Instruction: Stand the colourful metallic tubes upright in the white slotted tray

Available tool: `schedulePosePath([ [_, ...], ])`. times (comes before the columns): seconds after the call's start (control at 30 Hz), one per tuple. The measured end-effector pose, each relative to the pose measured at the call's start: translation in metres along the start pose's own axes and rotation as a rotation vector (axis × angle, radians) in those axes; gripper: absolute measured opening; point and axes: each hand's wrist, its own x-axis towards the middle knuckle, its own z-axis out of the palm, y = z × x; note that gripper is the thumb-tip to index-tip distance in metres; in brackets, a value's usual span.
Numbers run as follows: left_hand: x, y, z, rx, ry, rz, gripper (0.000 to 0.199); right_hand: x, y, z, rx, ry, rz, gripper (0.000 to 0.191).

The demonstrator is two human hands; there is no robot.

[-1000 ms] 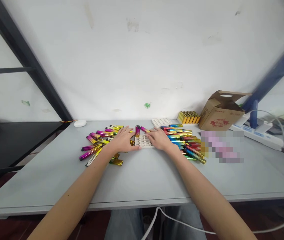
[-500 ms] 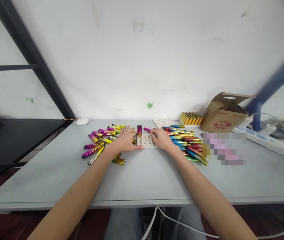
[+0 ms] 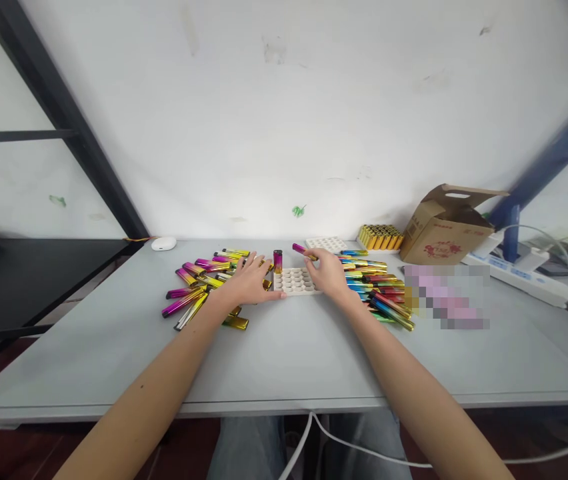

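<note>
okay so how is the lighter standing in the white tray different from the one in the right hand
The magenta-and-gold lighter standing in the white holed tray is upright and untouched; the magenta-and-gold lighter pinched in the right hand lies nearly level, lifted above the white holed tray. The standing one sits at the tray's far left corner, near the left hand; the held one juts leftward from the right hand. Both share that shiny gradient finish.

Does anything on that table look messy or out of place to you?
Mostly the colourful lighters: they lie scattered in loose heaps at all angles on both sides of the white tray, where just one lighter stands upright. The cardboard box at the back sits open. Nothing looks broken or spilled.
</note>
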Motion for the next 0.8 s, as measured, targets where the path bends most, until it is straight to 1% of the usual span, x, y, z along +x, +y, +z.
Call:
schedulePosePath([
  [0.1,-0.001,0.000,0.000,0.013,0.009,0.026,0.095,0.004,-0.003,-0.005,0.290,0.169,0.112,0.015],
  [0.2,-0.002,0.002,-0.001,0.025,0.006,0.033,0.088,0.008,-0.008,-0.010,0.647,0.225,0.248,0.027],
  [0.3,-0.002,0.003,-0.002,0.023,0.004,0.033,0.087,0.009,-0.013,-0.016,0.937,0.192,0.478,0.033],
  [0.37,-0.002,0.003,-0.003,0.016,0.000,0.030,0.087,0.008,-0.014,-0.021,1.116,0.127,0.623,0.028],
  [0.43,-0.002,0.002,-0.003,0.009,-0.003,0.028,0.089,0.007,-0.014,-0.027,1.319,0.032,0.712,0.020],
  [0.5,-0.002,0.002,-0.004,0.008,-0.004,0.030,0.090,0.006,-0.014,-0.032,1.516,-0.074,0.729,0.017],
  [0.6,-0.004,0.002,-0.004,0.021,-0.004,0.034,0.092,0.004,-0.016,-0.036,1.707,-0.215,0.658,0.019],
  [0.67,-0.004,0.003,-0.004,0.035,-0.002,0.035,0.093,0.002,-0.019,-0.037,1.741,-0.263,0.606,0.018],
  [0.8,-0.004,0.004,-0.004,0.063,0.001,0.034,0.093,0.000,-0.024,-0.037,1.657,-0.283,0.573,0.013],
])
